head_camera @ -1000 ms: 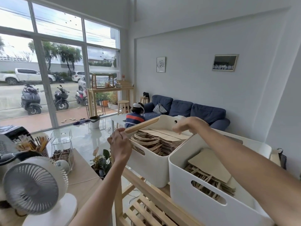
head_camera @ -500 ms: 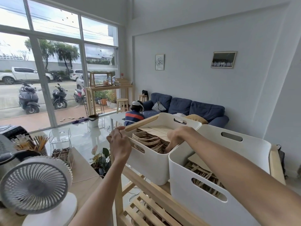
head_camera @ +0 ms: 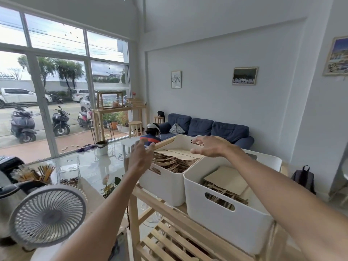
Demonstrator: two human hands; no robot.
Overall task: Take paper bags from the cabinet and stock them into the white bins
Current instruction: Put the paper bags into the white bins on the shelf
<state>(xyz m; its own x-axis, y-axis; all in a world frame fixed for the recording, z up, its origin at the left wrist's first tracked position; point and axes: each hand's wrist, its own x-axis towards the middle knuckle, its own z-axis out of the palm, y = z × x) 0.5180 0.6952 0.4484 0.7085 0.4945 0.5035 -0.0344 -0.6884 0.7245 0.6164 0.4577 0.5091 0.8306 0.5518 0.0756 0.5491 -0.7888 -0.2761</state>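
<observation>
- Paper bags (head_camera: 176, 160) lay flat in the far bin (head_camera: 165, 183), piled nearly to the rim.
- More bags (head_camera: 225, 182) lay in the near bin (head_camera: 224, 221), filling only the lower part.
- Both bins stood side by side, touching, on top of a wooden rack (head_camera: 169, 208).
- Left hand (head_camera: 140, 158) hung open beside the far bin's left rim, fingers spread, holding nothing.
- Right hand (head_camera: 209, 146) hung open above the far bin, fingers spread, also holding nothing.
- Looked like a load just dropped in.
- Far bin seemed about full; near bin had room for more.
- No cabinet in view, so no telling how many bags were left there.
- Fan (head_camera: 48, 215) stood off to the left, well apart.
</observation>
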